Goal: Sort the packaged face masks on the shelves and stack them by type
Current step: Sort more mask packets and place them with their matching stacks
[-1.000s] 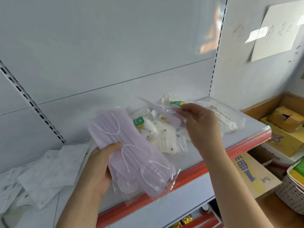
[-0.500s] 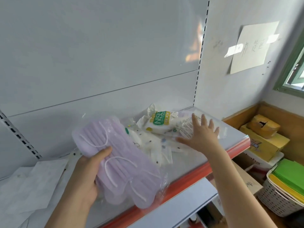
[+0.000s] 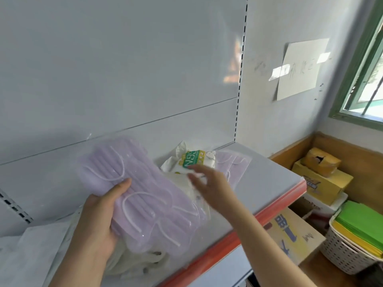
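My left hand (image 3: 97, 222) grips a stack of lilac masks in clear bags (image 3: 136, 195), held tilted above the white shelf (image 3: 269, 183). With fingers spread and empty, my right hand (image 3: 209, 183) hovers over a pile of white mask packets (image 3: 182, 183). A white packet with a green and yellow N95 label (image 3: 192, 158) lies on top at the back. To its right, flat on the shelf, rests one more lilac mask packet (image 3: 234, 164). More white packets (image 3: 136, 259) show under the held stack.
White flat packets (image 3: 31, 251) lie at the shelf's left end. The shelf has a red front strip (image 3: 259, 220). Right of it are yellow cartons (image 3: 323, 179), a printed cardboard box (image 3: 290, 235) and a white basket (image 3: 348, 255) of green and yellow sheets.
My right hand let go of a lilac packet, which now lies at the shelf's right end, and drew back left over the white pile. The left hand kept its stack.
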Demonstrator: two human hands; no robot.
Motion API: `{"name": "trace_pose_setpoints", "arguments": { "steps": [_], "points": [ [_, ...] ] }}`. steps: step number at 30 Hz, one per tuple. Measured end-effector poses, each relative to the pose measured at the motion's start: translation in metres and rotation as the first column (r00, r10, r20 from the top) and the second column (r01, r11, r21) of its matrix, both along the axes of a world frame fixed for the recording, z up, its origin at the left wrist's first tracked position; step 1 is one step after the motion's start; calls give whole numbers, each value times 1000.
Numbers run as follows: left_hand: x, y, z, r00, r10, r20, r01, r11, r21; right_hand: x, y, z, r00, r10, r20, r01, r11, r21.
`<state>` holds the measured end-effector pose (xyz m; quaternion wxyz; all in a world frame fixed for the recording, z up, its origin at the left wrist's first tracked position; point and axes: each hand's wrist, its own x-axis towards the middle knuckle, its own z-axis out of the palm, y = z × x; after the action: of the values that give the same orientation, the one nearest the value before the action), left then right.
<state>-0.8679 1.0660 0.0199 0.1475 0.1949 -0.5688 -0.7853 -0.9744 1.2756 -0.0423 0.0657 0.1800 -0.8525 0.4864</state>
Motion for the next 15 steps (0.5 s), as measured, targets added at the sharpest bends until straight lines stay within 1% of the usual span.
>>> {"name": "trace_pose_setpoints", "arguments": {
  "steps": [1, 2, 3, 4, 5, 6, 7, 9, 10, 11, 12, 13, 15],
  "points": [
    [-2, -1, -3, 1000, 1, 9, -1, 1000, 0, -22, 17, -2, 972, -236, -2, 235, 969, 79],
    [-4, -1, -5, 1000, 7, 21, -7, 1000, -4, -45, 34, -6, 901, -434, 14, 419, 878, 230],
    [-6, -2, -9, 999, 13, 31, -13, 1000, -12, -62, 50, -8, 821, -569, 44, 508, 764, 398],
    [-7, -2, -12, 999, 22, 41, -21, 1000, -22, -75, 60, -13, 757, -648, 83, 511, 667, 542],
    [-8, -3, -14, 998, 28, 50, -26, 999, -31, -85, 62, -16, 727, -678, 109, 480, 614, 626],
    [-9, -3, -16, 998, 32, 58, -30, 999, -36, -92, 59, -20, 729, -673, 125, 447, 607, 657],
    [-10, -3, -17, 997, 33, 65, -30, 999, -38, -98, 53, -23, 751, -648, 130, 431, 629, 647],
    [-12, -2, -15, 996, 31, 79, -28, 999, -43, -104, 42, -28, 809, -569, 149, 411, 728, 548],
    [-12, -2, -14, 996, 31, 83, -27, 998, -49, -105, 41, -28, 826, -538, 167, 419, 785, 457],
    [-13, -1, -14, 996, 32, 87, -28, 998, -53, -103, 43, -27, 835, -518, 187, 444, 834, 328],
    [-13, -1, -13, 996, 31, 88, -26, 998, -57, -100, 48, -25, 836, -509, 202, 483, 859, 168],
    [-13, -1, -12, 996, 26, 87, -21, 998, -62, -95, 56, -20, 832, -512, 211, 520, 854, 20],
    [-13, -2, -11, 996, 30, 86, -24, 997, -70, -86, 72, -2, 824, -532, 195, 562, 811, -163]
  ]
}}
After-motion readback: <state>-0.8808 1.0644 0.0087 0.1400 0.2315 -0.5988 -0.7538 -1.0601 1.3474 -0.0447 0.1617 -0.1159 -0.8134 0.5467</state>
